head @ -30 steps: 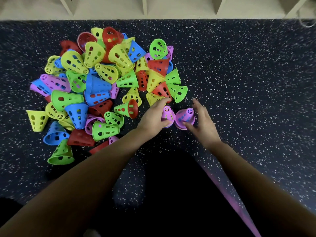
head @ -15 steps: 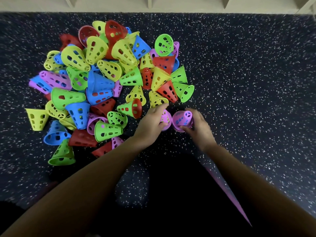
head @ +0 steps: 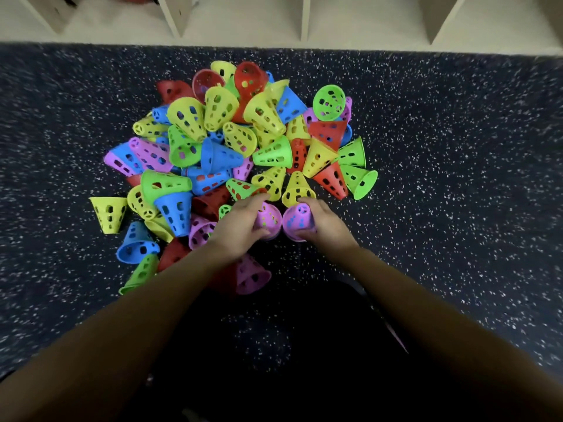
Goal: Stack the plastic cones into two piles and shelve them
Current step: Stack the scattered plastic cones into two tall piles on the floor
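Head view, stacking barely begun. Heap of cones (head: 231,147) (red, yellow, green, blue, purple; walls perforated w/ slots) lies jumbled on the dark speckled floor (head: 457,178), left of centre, its far side near the floor's far edge, where the shelf unit (head: 304,19) begins. Left hand (head: 240,226): fingers curled over the left purple cone (head: 269,219), clamped on its wall. Right hand (head: 326,226): fingers and thumb wrapped round the right purple cone (head: 297,220), likewise clamped. The two cones sit just beside each other at the heap's near side, approx. wide rim down; whether they rest on the floor or are lifted cannot be told. A third purple cone (head: 253,275) lies on its side under the left forearm. Handling (judged): thin moulded plastic, so light, stiff but slightly springy, and the slots give grip; breakage unlikely. Best hold: mid-wall or narrow top, leaving the rim free to nest over the next cone; hard squeezing may jam nested cones.
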